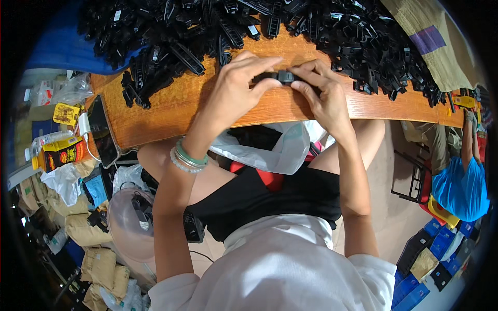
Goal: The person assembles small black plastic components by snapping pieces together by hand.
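Observation:
A small black plastic piece, like a strap buckle with a squarish block at its middle, is held just above the near part of the wooden table. My left hand closes its thumb and fingers around the piece's left end, partly hiding it. From the other side, my right hand pinches the right end between thumb and fingers. Beyond my hands lie a heap of black plastic parts, some ladder-like, and a second heap of smaller black parts.
An open white plastic bag hangs over my lap below the table edge. At the left are a dark-screened phone or tablet with a white cable and a yellow-labelled bottle. Right of me, a person in blue is nearby.

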`<move>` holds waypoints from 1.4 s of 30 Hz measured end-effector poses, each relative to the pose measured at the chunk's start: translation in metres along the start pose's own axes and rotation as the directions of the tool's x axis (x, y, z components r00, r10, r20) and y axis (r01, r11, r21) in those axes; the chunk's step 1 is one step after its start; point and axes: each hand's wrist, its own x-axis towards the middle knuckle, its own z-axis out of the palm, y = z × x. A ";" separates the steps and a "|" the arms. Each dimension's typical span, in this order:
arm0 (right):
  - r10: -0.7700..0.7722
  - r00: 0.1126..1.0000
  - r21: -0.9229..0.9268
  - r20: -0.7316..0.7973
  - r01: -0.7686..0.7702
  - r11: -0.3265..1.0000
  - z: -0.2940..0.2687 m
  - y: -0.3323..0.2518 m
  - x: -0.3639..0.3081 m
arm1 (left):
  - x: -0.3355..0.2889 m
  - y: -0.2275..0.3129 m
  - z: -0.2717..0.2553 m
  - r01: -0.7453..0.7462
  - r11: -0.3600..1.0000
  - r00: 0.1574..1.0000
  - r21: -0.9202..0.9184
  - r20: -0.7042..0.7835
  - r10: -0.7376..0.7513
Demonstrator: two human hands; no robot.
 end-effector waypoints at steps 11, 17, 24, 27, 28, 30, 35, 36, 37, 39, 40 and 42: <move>0.017 0.994 -0.082 -0.109 -0.026 0.996 -0.007 -0.021 -0.041 | 0.078 -0.013 0.039 0.020 0.891 0.999 0.454 0.014 -0.030; -0.186 0.888 -0.583 -0.421 -0.108 0.805 -0.029 0.028 -0.012 | 0.063 -0.005 0.037 0.063 0.831 0.990 0.553 0.072 -0.123; -0.247 0.903 -0.598 -0.352 -0.014 0.802 -0.021 0.025 -0.014 | 0.008 0.015 0.018 0.187 0.896 0.981 0.404 -0.038 -0.188; -0.276 0.902 -0.598 -0.331 0.026 0.801 -0.015 0.022 -0.012 | -0.001 0.013 0.019 0.212 0.913 0.975 0.348 -0.137 -0.175; -0.289 0.902 -0.597 -0.319 0.045 0.801 -0.015 0.023 -0.011 | -0.003 0.012 0.020 0.207 0.921 0.972 0.331 -0.173 -0.157; -0.296 0.907 -0.602 -0.299 0.062 0.796 -0.015 0.024 -0.010 | -0.009 0.012 0.019 0.226 0.931 0.962 0.287 -0.214 -0.167; -0.314 0.922 -0.598 -0.226 0.123 0.792 -0.007 0.019 -0.007 | -0.034 0.017 0.003 0.261 0.963 0.902 0.070 -0.374 -0.217; -0.314 0.924 -0.591 -0.218 0.131 0.796 -0.004 0.016 -0.007 | -0.042 0.021 -0.003 0.250 0.965 0.893 0.079 -0.405 -0.198; -0.287 0.939 -0.576 -0.187 0.131 0.807 -0.002 0.012 -0.008 | -0.051 0.023 -0.007 0.240 0.965 0.876 0.105 -0.451 -0.169; -0.434 0.887 -0.611 -0.157 0.258 0.748 0.001 0.018 -0.008 | -0.065 0.024 -0.018 0.176 0.981 0.835 0.086 -0.541 -0.103; -0.397 0.913 -0.602 -0.092 0.267 0.753 -0.001 0.018 -0.011 | -0.077 0.024 -0.030 0.201 0.972 0.816 0.120 -0.570 -0.099; -0.374 0.927 -0.594 -0.027 0.286 0.752 -0.003 0.013 -0.009 | -0.109 0.007 -0.066 0.336 0.893 0.691 0.298 -0.723 -0.018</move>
